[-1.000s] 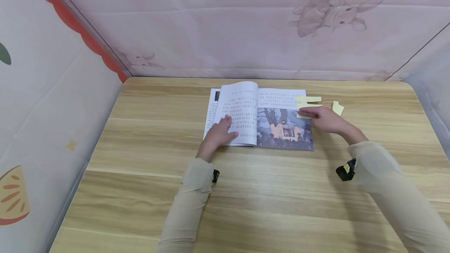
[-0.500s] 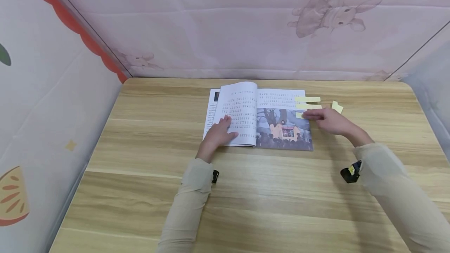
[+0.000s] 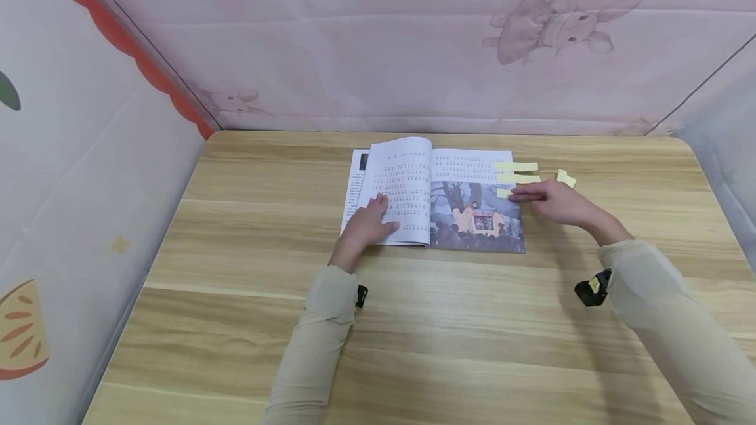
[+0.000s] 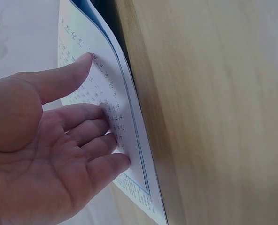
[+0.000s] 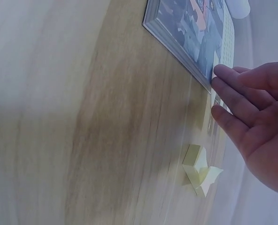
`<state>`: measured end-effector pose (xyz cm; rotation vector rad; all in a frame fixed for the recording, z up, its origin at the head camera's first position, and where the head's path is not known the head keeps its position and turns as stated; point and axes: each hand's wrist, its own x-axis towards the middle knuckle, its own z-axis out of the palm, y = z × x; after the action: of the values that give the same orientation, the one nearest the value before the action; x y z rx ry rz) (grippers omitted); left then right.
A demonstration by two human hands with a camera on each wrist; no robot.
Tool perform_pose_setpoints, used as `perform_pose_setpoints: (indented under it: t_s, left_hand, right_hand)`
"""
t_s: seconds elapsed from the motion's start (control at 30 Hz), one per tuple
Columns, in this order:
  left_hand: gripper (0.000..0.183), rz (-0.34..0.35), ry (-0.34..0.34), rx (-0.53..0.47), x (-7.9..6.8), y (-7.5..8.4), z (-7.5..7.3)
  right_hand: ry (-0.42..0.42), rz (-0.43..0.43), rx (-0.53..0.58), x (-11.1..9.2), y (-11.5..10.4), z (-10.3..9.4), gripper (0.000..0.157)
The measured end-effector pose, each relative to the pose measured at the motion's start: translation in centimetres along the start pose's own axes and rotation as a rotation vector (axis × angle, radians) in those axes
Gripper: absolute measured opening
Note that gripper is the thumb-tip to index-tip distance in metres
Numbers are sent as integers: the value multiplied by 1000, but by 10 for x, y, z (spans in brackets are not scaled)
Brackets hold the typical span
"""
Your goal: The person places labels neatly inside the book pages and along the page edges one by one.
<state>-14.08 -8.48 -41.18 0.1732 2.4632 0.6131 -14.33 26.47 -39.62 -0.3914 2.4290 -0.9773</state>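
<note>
An open book lies near the back of the table, with text on its left page and a dark illustration low on its right page. My left hand rests on the curved left page; the left wrist view shows its fingertips touching the text. Two pale yellow sticky strips stick out past the right page's outer edge. Just below them, the fingertips of my right hand press a third yellow strip, mostly covered by the fingers. In the right wrist view, the fingers look fairly straight.
Right of the book lies a small pad of yellow sticky notes with a loose flap. The wooden table ends at a pink patterned wall covering. Another covering stands at the left.
My right hand has slid slightly right along the lowest strip, uncovering its left end and more of the strip above. My left hand stays in place on the page.
</note>
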Motion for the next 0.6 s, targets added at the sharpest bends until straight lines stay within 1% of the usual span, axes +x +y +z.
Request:
perform_pose_setpoints:
  t_s: [0.2, 0.27, 0.37, 0.5, 0.6]
  left_hand:
    - [65, -7, -1, -7, 1, -1, 1]
    - [65, -8, -3, -5, 1, -1, 1]
    - [65, -6, -3, 2, 1, -1, 2]
    - [65, -2, 2, 1, 1, -1, 2]
    - [65, -1, 5, -2, 1, 0, 2]
  right_hand:
    - [52, -26, -47, -2, -1, -4, 37]
    - [65, -25, -43, -3, -2, -7, 34]
    - [94, -14, -33, -5, -2, -11, 32]
    - [137, 0, -20, -8, -2, -17, 34]
    - [179, 27, -11, -10, 0, -20, 34]
